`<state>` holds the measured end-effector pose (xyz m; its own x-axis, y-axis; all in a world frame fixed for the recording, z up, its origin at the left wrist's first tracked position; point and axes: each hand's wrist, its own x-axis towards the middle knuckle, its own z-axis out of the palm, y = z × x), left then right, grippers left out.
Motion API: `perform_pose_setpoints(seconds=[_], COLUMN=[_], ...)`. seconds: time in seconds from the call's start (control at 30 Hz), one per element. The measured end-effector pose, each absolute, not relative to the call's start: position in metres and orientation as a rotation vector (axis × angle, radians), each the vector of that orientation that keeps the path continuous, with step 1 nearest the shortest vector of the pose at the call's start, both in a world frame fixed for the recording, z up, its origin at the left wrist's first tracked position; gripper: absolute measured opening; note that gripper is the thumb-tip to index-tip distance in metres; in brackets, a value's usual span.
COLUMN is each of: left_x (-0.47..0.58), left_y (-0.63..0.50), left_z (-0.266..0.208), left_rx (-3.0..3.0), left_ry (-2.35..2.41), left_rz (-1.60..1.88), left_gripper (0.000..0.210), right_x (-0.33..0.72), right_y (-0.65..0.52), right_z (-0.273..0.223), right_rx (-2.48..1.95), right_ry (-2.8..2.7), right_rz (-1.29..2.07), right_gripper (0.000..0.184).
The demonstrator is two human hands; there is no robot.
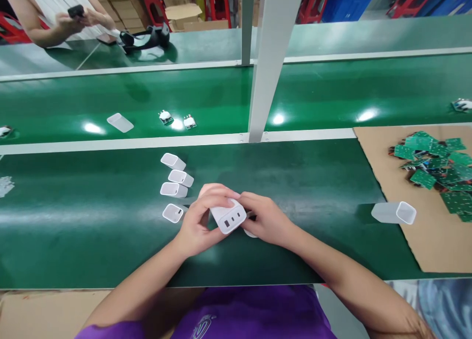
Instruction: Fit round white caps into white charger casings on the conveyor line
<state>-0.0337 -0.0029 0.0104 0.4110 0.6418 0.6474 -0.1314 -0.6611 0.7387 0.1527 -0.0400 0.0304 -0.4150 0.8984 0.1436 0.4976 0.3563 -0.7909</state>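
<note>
Over a dark green table point(317, 176), a person's left hand point(195, 226) grips a white charger point(229, 217), thumb below and fingers above, leaving its ports uncovered; the right hand point(267, 218) bends its fingers at the charger's right side, perhaps steadying it, though what they grip I cannot tell. The charger's port end faces up toward the wearer and slightly right, its long axis slanting back leftward. Beyond the left hand, four hollow white cases point(180, 178) sit grouped, seemingly for easy reach; farther off runs a green belt point(214, 90).
</note>
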Motion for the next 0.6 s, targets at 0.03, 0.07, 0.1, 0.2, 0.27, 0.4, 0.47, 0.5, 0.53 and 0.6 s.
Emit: perform_pose_setpoints(seconds=[0.03, 0.07, 0.1, 0.2, 0.27, 0.4, 0.47, 0.5, 0.53, 0.6], left_x=[-0.034, -0.033, -0.033, -0.030, -0.028, -0.023, -0.022, -0.022, -0.022, -0.022], left_y=[-0.003, -0.004, -0.005, -0.010, -0.014, -0.021, -0.023, -0.024, -0.024, -0.025], left_z=[0.011, 0.012, 0.012, 0.010, 0.007, 0.004, 0.004, 0.005, 0.005, 0.006], left_rx=[1.938, 1.945, 1.940, 1.907, 1.906, 1.984, 2.034, 2.052, 2.065, 2.082], left_ry=[0.452, 0.466, 0.483, 0.577, 0.642, 0.700, 0.728, 0.740, 0.746, 0.748], left_rz=[1.322, 1.319, 1.315, 1.313, 1.334, 1.410, 1.420, 1.418, 1.417, 1.416], left_gripper=[0.037, 0.036, 0.037, 0.041, 0.046, 0.055, 0.055, 0.055, 0.054, 0.054], right_x=[0.155, 0.157, 0.159, 0.164, 0.166, 0.165, 0.165, 0.164, 0.164, 0.165], right_y=[-0.040, -0.041, -0.042, -0.045, -0.047, -0.049, -0.049, -0.049, -0.049, -0.049], right_z=[0.034, 0.037, 0.041, 0.047, 0.047, 0.044, 0.043, 0.043, 0.043, 0.044], right_rx=[-1.162, -1.139, -1.136, -1.173, -1.168, -1.100, -1.089, -1.086, -1.084, -1.074], right_ry=[-1.990, -1.936, -1.881, -1.701, -1.584, -1.443, -1.411, -1.401, -1.397, -1.408], right_rz=[0.948, 0.976, 0.998, 1.088, 1.178, 1.355, 1.405, 1.414, 1.413, 1.398], right_gripper=[0.006, 0.007, 0.008, 0.010, 0.014, 0.021, 0.022, 0.023, 0.024, 0.023])
